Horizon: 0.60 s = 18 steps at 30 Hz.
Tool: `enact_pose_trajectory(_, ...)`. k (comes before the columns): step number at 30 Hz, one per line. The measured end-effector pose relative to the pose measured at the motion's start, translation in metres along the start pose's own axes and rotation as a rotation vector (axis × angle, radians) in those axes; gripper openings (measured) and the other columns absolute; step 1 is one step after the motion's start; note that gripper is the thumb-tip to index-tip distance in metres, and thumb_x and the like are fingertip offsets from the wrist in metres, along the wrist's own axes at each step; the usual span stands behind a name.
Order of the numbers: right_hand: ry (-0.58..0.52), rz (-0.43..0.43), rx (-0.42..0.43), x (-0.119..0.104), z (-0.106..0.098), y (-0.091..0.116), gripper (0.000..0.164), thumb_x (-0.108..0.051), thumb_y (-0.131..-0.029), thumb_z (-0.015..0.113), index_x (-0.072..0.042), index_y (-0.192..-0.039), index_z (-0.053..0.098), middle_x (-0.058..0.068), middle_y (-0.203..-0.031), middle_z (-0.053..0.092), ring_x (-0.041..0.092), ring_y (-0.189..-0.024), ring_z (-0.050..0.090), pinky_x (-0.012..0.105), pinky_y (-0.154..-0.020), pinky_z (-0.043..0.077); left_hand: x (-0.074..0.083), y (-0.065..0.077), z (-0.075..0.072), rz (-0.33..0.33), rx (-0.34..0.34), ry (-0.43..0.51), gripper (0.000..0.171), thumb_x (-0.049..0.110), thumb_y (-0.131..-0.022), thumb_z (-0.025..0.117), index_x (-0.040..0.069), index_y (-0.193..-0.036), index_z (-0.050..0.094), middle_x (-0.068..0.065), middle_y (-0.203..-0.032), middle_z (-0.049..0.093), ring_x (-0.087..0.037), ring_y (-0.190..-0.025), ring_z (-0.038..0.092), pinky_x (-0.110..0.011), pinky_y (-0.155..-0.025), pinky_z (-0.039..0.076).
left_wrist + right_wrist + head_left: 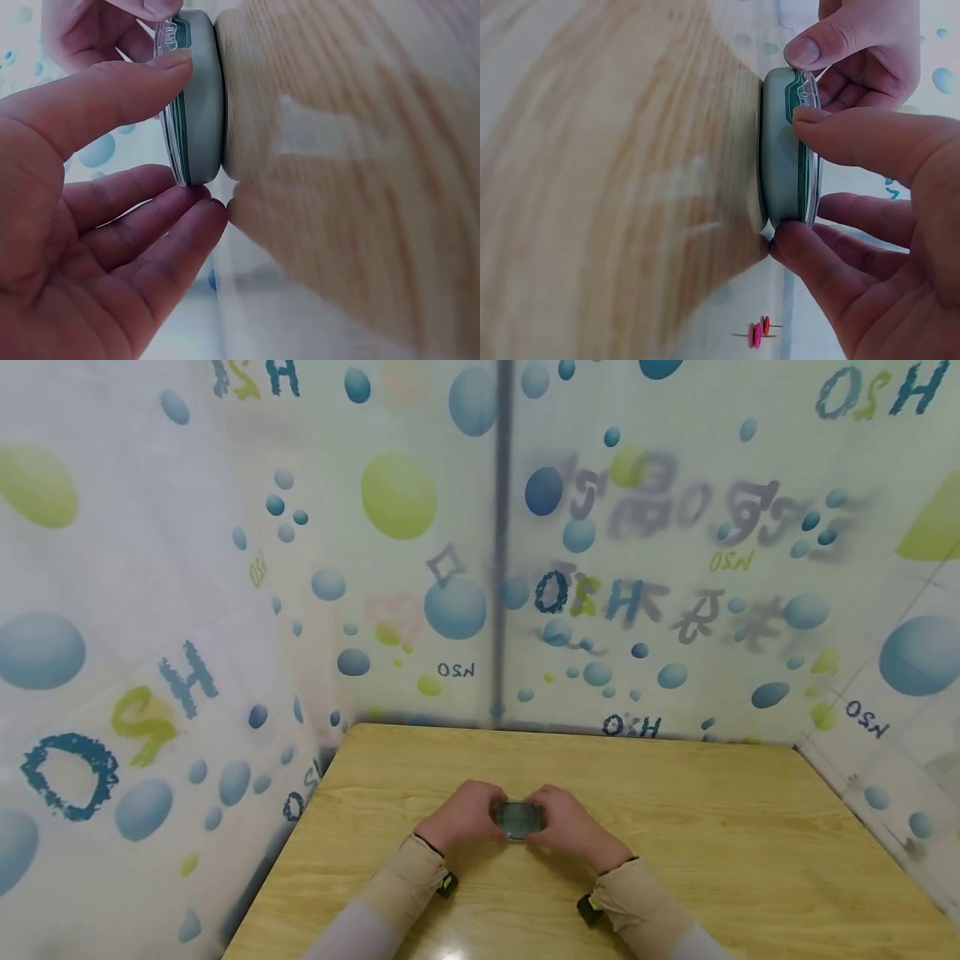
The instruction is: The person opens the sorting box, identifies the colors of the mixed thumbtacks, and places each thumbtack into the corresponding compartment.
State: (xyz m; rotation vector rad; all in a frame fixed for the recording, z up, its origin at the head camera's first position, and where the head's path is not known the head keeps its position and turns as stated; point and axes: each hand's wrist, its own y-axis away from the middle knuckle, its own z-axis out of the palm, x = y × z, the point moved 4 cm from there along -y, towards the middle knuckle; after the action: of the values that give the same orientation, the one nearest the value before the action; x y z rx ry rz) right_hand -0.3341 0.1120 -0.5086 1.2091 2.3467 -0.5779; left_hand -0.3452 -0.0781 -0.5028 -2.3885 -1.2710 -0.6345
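Observation:
A small grey-green case (518, 820) with rounded sides and a clear lid lies flat on the wooden table, between the two hands. In the left wrist view, a darker green band runs under the lid of the case (201, 105). My left hand (468, 814) grips one side, its thumb at the lid's edge and its fingertips at the far side near the tabletop. The right hand (570, 827) holds the opposite side in the same way. Raised lettering shows on the front tab of the case (784, 150) in the right wrist view, beside the thumbs.
The wooden table (712, 843) reaches back to a wall covering (405, 610) printed with bubbles and letters. A similar covering stands along the left and right sides. Pink and red pins (757, 334) show in the right wrist view.

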Motion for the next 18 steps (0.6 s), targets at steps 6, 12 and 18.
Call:
enact_pose_trajectory(6,-0.009,0.046,0.014,0.0024,-0.0007,-0.0021,0.035,-0.016,-0.080,0.090,-0.004,-0.111,0.077,0.002,-0.101,0.068,0.012,-0.080,0.056,0.027,-0.069,0.048,0.0004,0.0009,-0.0014,-0.027,0.012,0.020,0.043,0.019,-0.073,0.097,0.007,-0.110,0.079,0.001,-0.095,0.077,-0.006,-0.079,0.061,-0.024,-0.075,0.053)
enact_pose_trajectory(12,-0.004,0.044,0.031,0.0018,-0.0016,-0.0019,0.031,-0.016,-0.081,0.089,-0.003,-0.106,0.078,0.003,-0.100,0.072,0.010,-0.079,0.059,0.028,-0.071,0.053,0.0003,0.0014,-0.0006,-0.043,0.009,0.019,0.040,0.020,-0.075,0.096,0.008,-0.109,0.080,0.002,-0.092,0.076,-0.005,-0.077,0.060,-0.025,-0.073,0.052)
enact_pose_trajectory(18,-0.050,0.082,0.038,0.0005,-0.0032,-0.0004,0.027,-0.017,-0.080,0.087,-0.004,-0.102,0.079,0.006,-0.102,0.076,0.011,-0.084,0.068,0.031,-0.073,0.060,0.0007,0.0010,0.0016,-0.036,0.021,0.011,0.038,0.017,-0.073,0.096,0.009,-0.106,0.080,0.003,-0.091,0.076,-0.004,-0.075,0.060,-0.023,-0.073,0.052)
